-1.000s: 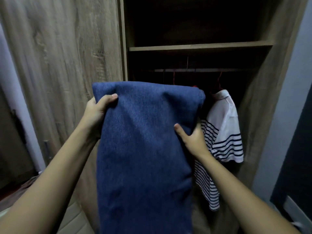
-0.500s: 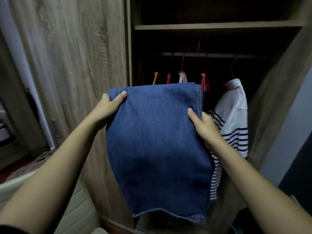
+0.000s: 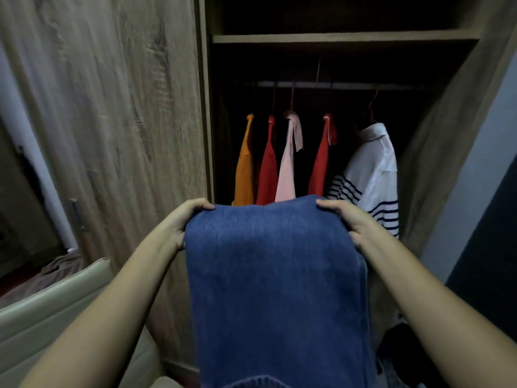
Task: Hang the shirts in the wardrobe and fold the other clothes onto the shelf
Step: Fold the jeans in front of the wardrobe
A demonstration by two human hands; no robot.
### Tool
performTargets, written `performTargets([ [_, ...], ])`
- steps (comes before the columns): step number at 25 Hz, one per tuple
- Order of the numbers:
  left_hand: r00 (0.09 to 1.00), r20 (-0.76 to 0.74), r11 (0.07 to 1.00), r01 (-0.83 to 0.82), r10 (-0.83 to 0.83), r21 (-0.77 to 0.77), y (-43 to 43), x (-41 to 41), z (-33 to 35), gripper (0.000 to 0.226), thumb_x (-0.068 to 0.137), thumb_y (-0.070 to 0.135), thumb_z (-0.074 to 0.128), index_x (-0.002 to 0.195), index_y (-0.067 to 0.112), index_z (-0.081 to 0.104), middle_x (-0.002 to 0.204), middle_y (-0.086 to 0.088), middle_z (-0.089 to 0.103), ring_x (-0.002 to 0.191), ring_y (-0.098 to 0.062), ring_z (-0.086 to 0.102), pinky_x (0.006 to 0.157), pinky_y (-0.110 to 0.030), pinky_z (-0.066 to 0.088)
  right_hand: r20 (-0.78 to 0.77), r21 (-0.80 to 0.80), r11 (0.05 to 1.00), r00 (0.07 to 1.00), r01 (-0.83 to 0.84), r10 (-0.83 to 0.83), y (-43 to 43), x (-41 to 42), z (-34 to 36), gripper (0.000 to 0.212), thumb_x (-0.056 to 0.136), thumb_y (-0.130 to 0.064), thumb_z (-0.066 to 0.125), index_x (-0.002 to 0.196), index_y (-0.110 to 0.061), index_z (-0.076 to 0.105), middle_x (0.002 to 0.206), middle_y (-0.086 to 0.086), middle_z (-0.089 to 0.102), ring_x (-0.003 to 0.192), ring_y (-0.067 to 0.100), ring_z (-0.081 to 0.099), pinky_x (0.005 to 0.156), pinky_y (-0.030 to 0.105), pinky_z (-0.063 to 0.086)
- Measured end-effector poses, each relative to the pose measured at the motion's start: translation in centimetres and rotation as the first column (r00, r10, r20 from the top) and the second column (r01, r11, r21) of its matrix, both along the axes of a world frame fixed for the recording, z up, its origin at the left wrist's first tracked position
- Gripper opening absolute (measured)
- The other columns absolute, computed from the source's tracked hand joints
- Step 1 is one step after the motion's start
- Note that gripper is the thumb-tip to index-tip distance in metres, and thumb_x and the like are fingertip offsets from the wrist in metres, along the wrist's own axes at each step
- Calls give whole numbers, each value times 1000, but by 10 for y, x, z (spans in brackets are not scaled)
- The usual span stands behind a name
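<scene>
I hold folded blue jeans [image 3: 277, 281] in front of the open wardrobe. My left hand [image 3: 186, 219] grips their top left corner and my right hand [image 3: 345, 219] grips the top right corner. The denim hangs down between my forearms. Behind it, several shirts hang from the rail [image 3: 335, 85]: an orange one [image 3: 244, 166], a red one [image 3: 267, 169], a pink one [image 3: 288, 163], another red one [image 3: 320, 161] and a white shirt with navy stripes [image 3: 372, 175]. A wooden shelf [image 3: 344, 38] runs above the rail.
The shut wardrobe door [image 3: 117, 113] fills the left side. A pale cushioned seat [image 3: 47, 317] sits at the lower left, with brown cloth [image 3: 56, 270] behind it. The wardrobe's right side panel [image 3: 436, 169] and a grey wall [image 3: 475, 177] stand to the right.
The jeans and both hands have come down lower in view, which uncovers the row of hanging shirts. My grip has shifted up onto the jeans' top fold.
</scene>
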State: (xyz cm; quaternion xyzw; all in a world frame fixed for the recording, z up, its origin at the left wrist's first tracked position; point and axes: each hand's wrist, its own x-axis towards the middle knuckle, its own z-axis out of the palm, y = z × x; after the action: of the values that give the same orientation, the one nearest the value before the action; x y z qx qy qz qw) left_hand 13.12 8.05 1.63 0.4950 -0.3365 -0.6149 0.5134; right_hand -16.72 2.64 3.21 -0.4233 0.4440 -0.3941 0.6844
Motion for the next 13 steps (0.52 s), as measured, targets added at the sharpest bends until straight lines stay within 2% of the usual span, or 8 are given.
performTargets([
  [2, 996, -84, 999, -30, 27, -26, -5, 8, -4, 23, 90, 17, 48, 97, 4, 66, 84, -9, 71, 72, -19, 70, 65, -28, 55, 55, -120, 992, 998, -28, 34, 3, -12, -5, 77, 72, -3, 70, 139, -17, 37, 103, 5, 67, 80, 17, 69, 59, 26, 59],
  [3, 998, -59, 999, -10, 7, -48, -8, 13, -8, 28, 91, 20, 52, 114, 6, 59, 100, -10, 70, 86, -21, 69, 75, -32, 53, 24, -179, 983, 999, -28, 33, 9, -13, -7, 88, 75, 5, 65, 146, -26, 23, 113, 3, 60, 88, 17, 66, 60, 27, 59],
  [5, 989, 149, 998, -1, 11, -66, -11, 13, -9, 49, 93, 22, 54, 140, 16, 40, 128, -9, 56, 110, -26, 60, 86, -34, 48, -76, -227, 974, 997, -4, -13, 19, -5, -13, 91, 82, 15, 54, 149, -29, 10, 120, 2, 56, 97, 19, 60, 60, 25, 58],
  [7, 965, 259, 999, 33, -25, -24, -6, 16, -3, 36, 93, 20, 51, 127, 7, 51, 114, -9, 61, 99, -23, 61, 78, -30, 48, -119, -211, 976, 990, 54, -80, 27, 7, -15, 82, 85, 12, 53, 149, -20, 14, 128, 9, 54, 101, 22, 59, 59, 23, 56],
  [9, 992, 77, 995, 102, -102, 10, 0, 25, 5, 22, 78, 21, 67, 94, 7, 61, 84, -5, 61, 72, -16, 61, 62, -25, 49, -17, -155, 985, 997, 78, -81, 33, 9, -10, 67, 86, 3, 56, 145, -9, 28, 112, 10, 65, 86, 17, 66, 58, 20, 57],
  [11, 946, -232, 969, 192, -225, -154, 8, 33, 9, 30, 65, 17, 78, 89, 8, 61, 76, -5, 62, 64, -13, 64, 52, -22, 53, 139, -136, 988, 989, 73, -54, 41, 1, -4, 80, 69, -3, 75, 139, -10, 37, 100, 6, 70, 74, 13, 71, 57, 23, 57],
  [12, 930, -249, 947, 209, -269, -242, 14, 31, 11, 27, 67, 13, 75, 89, 9, 61, 77, -6, 64, 63, -13, 66, 52, -21, 54, 136, -172, 983, 990, 57, -34, 46, -2, -1, 93, 54, 1, 81, 137, -14, 39, 107, 9, 67, 76, 15, 72, 59, 24, 57],
  [13, 957, -167, 940, 184, -238, -286, 17, 26, 10, 21, 70, 9, 70, 89, 11, 60, 79, -7, 63, 63, -12, 67, 53, -19, 54, 54, -233, 971, 998, 54, -43, 50, -2, 1, 98, 50, 5, 79, 137, -17, 40, 116, 12, 62, 82, 18, 71, 63, 27, 58],
])
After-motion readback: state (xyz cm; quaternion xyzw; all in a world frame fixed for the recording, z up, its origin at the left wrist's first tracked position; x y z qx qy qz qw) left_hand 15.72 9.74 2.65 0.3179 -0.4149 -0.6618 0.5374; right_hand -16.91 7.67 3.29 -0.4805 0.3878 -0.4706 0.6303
